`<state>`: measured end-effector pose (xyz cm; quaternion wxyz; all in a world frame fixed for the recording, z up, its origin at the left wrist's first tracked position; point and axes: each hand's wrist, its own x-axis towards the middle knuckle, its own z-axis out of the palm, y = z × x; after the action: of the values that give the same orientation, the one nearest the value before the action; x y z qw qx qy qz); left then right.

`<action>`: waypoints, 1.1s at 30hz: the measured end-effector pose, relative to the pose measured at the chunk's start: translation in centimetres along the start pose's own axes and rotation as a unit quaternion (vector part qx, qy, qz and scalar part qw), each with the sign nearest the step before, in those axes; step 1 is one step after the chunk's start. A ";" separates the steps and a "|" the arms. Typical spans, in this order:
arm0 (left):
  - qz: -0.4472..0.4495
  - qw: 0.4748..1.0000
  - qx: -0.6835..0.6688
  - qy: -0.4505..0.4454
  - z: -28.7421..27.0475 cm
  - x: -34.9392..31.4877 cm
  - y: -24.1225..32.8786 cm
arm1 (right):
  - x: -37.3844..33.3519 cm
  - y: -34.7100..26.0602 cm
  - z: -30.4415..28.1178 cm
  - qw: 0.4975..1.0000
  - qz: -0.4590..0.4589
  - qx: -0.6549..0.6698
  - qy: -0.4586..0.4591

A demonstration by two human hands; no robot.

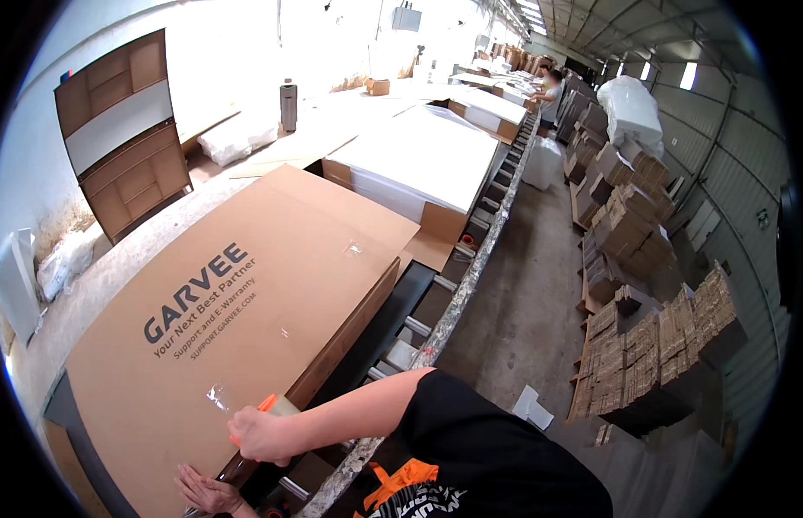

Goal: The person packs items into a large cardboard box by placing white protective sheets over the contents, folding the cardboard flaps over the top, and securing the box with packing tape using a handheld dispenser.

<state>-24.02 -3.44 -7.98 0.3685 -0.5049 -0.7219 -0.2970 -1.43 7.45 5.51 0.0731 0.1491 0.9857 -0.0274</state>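
A large flat brown carton [272, 259] with dark print on its top lies across the conveyor in front of me. Fingers spread, my left hand [210, 494] rests on the carton's near end. Just above it, my right hand [262, 436] grips an orange tape dispenser [268, 403] with a roll of tape, at the carton's near right edge. A shiny strip of clear tape [218, 397] sticks to the top close to the dispenser. Another small piece of tape [354, 249] shows near the far right corner. My fingers hide much of the dispenser.
An open carton with white foam panels [419, 164] stands beyond mine on the roller conveyor [419, 326]. Its worn rail [471, 285] runs along my right. Stacks of flat cardboard [652, 345] line the aisle's right side. A co-worker [550, 97] stands far down the line.
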 end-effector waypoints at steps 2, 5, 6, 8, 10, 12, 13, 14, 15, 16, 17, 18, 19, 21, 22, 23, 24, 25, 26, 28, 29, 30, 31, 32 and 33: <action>-0.024 0.997 -0.021 -0.074 1.0 -2.3 -3.1 | 0.8 -0.8 -0.3 0.999 -0.013 -0.036 0.009; 0.030 0.999 0.020 -0.040 3.2 -1.6 -3.0 | -0.5 0.9 -1.4 0.998 0.011 -0.064 -0.020; 0.016 0.998 0.031 -0.053 3.5 -2.4 -3.7 | -1.4 1.8 -2.3 0.999 -0.001 -0.022 -0.049; 0.050 0.987 0.138 -0.068 2.6 -3.2 -5.0 | -5.0 3.8 -2.1 0.999 0.029 -0.038 -0.008; -0.024 0.987 0.120 -0.103 1.7 -2.2 -3.1 | -9.8 8.7 -1.5 0.999 0.020 0.004 -0.033; 0.027 0.988 0.116 -0.096 2.3 -1.7 1.8 | -15.9 14.0 -1.7 0.994 0.071 -0.011 -0.079; 0.045 0.986 0.115 -0.108 2.8 -1.6 5.0 | -19.0 16.5 -1.4 0.991 0.090 -0.035 -0.094; 0.061 0.989 -0.019 -0.133 2.7 -0.3 9.6 | -22.2 18.8 -1.7 0.986 0.118 -0.016 -0.114; 0.073 0.987 -0.003 -0.141 2.7 1.2 16.1 | -25.3 21.0 -1.7 0.985 0.125 -0.024 -0.114; 0.098 0.981 -0.040 -0.162 2.6 2.5 21.5 | -28.0 23.1 -1.5 0.985 0.129 -0.035 -0.111; 0.136 0.964 -0.028 -0.226 3.0 3.3 26.6 | -30.6 25.0 -0.9 0.980 0.159 -0.042 -0.110; 0.159 0.942 -0.056 -0.290 3.3 4.4 31.4 | -33.0 26.8 -0.4 0.975 0.185 -0.048 -0.109; 0.163 0.938 -0.049 -0.303 4.2 4.4 35.3 | -34.9 28.5 0.0 0.968 0.206 -0.058 -0.128; 0.217 0.918 -0.079 -0.322 4.5 6.2 42.6 | -38.1 31.4 0.3 0.958 0.237 -0.070 -0.144; 0.229 0.908 -0.093 -0.338 5.2 6.4 45.1 | -39.1 32.5 0.4 0.959 0.238 -0.074 -0.138; 0.244 0.896 -0.113 -0.354 5.8 6.4 47.3 | -39.9 33.5 1.0 0.960 0.228 -0.084 -0.137; 0.244 0.894 -0.114 -0.357 6.5 6.7 49.1 | -40.1 33.8 1.4 0.960 0.228 -0.081 -0.139; 0.256 0.886 -0.134 -0.361 7.0 6.7 50.8 | -40.4 33.7 2.0 0.966 0.219 -0.088 -0.109; 0.267 0.878 -0.155 -0.365 7.4 6.6 52.1 | -40.5 33.6 2.4 0.970 0.209 -0.095 -0.079; 0.277 0.871 -0.170 -0.368 8.2 6.6 54.1 | -39.6 33.4 3.2 0.966 0.208 -0.107 -0.110; 0.286 0.866 -0.181 -0.367 8.5 6.6 54.9 | -39.1 33.2 3.4 0.960 0.226 -0.103 -0.129; 0.284 0.864 -0.185 -0.372 8.6 6.6 55.5 | -38.7 32.8 3.6 0.953 0.243 -0.099 -0.150; 0.276 0.864 -0.190 -0.377 8.4 7.0 55.9 | -38.2 32.3 3.2 0.955 0.240 -0.112 -0.136; 0.267 0.864 -0.194 -0.381 8.3 7.3 56.3 | -37.2 31.6 3.5 0.956 0.236 -0.112 -0.137; 0.262 0.865 -0.192 -0.383 8.5 7.2 56.6 | -35.5 30.7 4.1 0.940 0.274 -0.146 -0.139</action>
<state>26.08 24.81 -3.46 0.0235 -0.8100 -0.5764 -0.1059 41.81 26.09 5.85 0.2355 0.3960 0.8797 0.1178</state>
